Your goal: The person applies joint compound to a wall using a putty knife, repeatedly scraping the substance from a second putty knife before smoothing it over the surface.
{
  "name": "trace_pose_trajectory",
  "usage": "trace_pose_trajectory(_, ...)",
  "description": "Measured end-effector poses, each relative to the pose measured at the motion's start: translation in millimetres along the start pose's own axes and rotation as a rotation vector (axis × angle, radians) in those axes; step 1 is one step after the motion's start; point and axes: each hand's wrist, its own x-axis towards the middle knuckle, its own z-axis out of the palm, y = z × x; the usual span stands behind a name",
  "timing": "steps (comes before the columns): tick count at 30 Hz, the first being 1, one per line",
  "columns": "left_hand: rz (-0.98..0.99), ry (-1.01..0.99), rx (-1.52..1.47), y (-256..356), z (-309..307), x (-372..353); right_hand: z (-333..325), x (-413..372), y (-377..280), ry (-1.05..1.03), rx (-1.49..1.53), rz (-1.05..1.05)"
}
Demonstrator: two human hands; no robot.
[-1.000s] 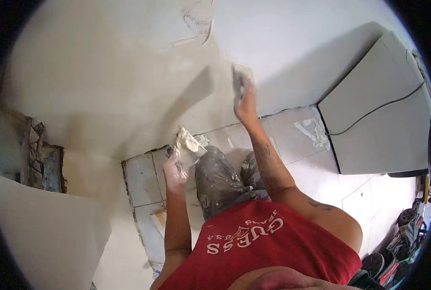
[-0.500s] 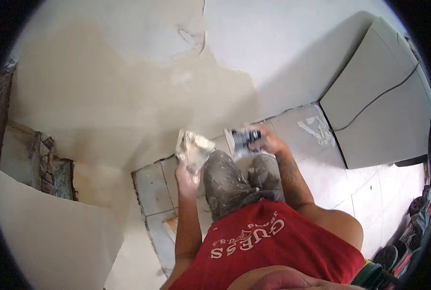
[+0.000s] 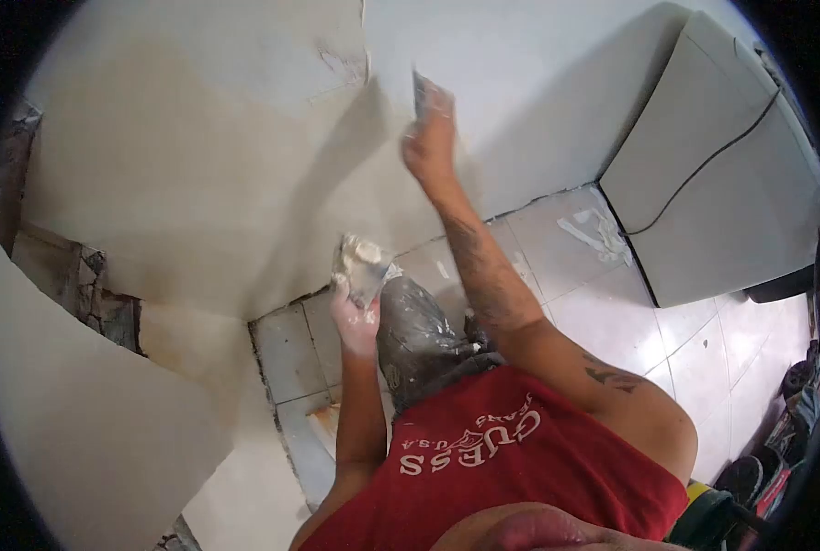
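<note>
My right hand (image 3: 430,144) is raised against the wall (image 3: 198,165), gripping a putty knife (image 3: 421,95) whose blade presses on the plaster near the edge of the fresh tan coat. My left hand (image 3: 356,317) sits lower, in front of my knees, holding a flat trowel (image 3: 358,262) loaded with a lump of pale filler. Both hands are smeared with plaster.
A damaged wall corner with exposed stone (image 3: 79,285) is at the left. A white appliance (image 3: 731,184) with a black cable (image 3: 704,174) stands at the right on the tiled floor (image 3: 603,294). Tools and clutter (image 3: 768,468) lie at the lower right.
My right hand has gone from the trowel near my knees back up to the wall with the putty knife. My left hand with the loaded trowel stayed nearly still.
</note>
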Motion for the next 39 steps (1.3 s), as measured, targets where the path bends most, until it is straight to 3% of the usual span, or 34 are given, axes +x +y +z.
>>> trace_pose_trajectory(1,0.014,0.070,-0.002,9,-6,-6,19,5,-12,-0.006,0.097,0.165)
trace_pose_trajectory(4,0.126,0.185,-0.056,35,-36,-22,61,9,-38,0.102,0.121,0.258)
trace_pose_trajectory(7,0.229,0.304,0.022,57,-79,-36,89,10,-57,0.069,-0.077,0.392)
trace_pose_trajectory(8,0.241,0.290,-0.018,62,-92,-36,114,2,-58,0.085,-0.190,0.350)
trace_pose_trajectory(11,0.241,0.303,-0.104,62,-108,-46,135,-10,-85,0.006,-0.084,0.254)
trace_pose_trajectory(14,0.238,0.383,-0.097,57,-92,-42,107,-13,-105,-0.499,0.200,0.257)
trace_pose_trajectory(16,0.236,0.463,-0.056,53,-91,-39,86,-35,-94,-0.472,0.304,0.097)
trace_pose_trajectory(18,0.414,0.244,0.570,46,-85,-35,65,-66,-53,-0.407,0.437,-0.130)
trace_pose_trajectory(19,0.390,0.210,0.521,45,-82,-32,52,-79,-26,-0.354,0.516,-0.278)
trace_pose_trajectory(21,0.431,0.230,0.487,48,-85,-24,-3,-115,25,-0.757,0.594,0.241)
trace_pose_trajectory(22,0.496,0.284,0.504,52,-92,-20,-48,-115,23,-0.905,0.478,0.512)
trace_pose_trajectory(23,0.725,0.305,0.955,61,-113,-14,-101,-144,64,-0.965,0.265,0.553)
trace_pose_trajectory(25,1.041,0.123,1.871,43,-165,-18,-203,-200,148,-1.133,-0.163,0.609)
trace_pose_trajectory(26,0.985,0.012,1.666,39,-164,-12,-254,-249,198,-1.150,-0.705,0.258)
trace_pose_trajectory(27,0.909,-0.091,1.460,35,-152,-5,-315,-270,217,-1.294,-1.064,0.318)
trace_pose_trajectory(28,0.720,-0.056,1.535,32,-153,-2,-355,-270,222,-1.387,-1.096,0.682)
trace_pose_trajectory(29,0.558,-0.020,1.596,24,-149,8,-399,-259,207,-1.272,-0.959,0.769)
trace_pose_trajectory(32,0.131,0.245,0.067,4,-126,31,-450,-213,138,-1.021,-0.933,0.964)
trace_pose_trajectory(33,0.200,0.129,0.400,12,-124,24,-475,-198,113,-0.949,-0.880,0.995)
trace_pose_trajectory(34,0.272,0.008,0.721,14,-140,26,-499,-193,109,-0.761,-0.658,1.195)
trace_pose_trajectory(36,0.282,-0.133,0.905,11,-153,35,-503,-158,60,-0.532,-0.520,1.106)
trace_pose_trajectory(39,0.076,-0.081,0.473,8,-145,39,-518,-118,19,-0.280,-0.080,1.061)
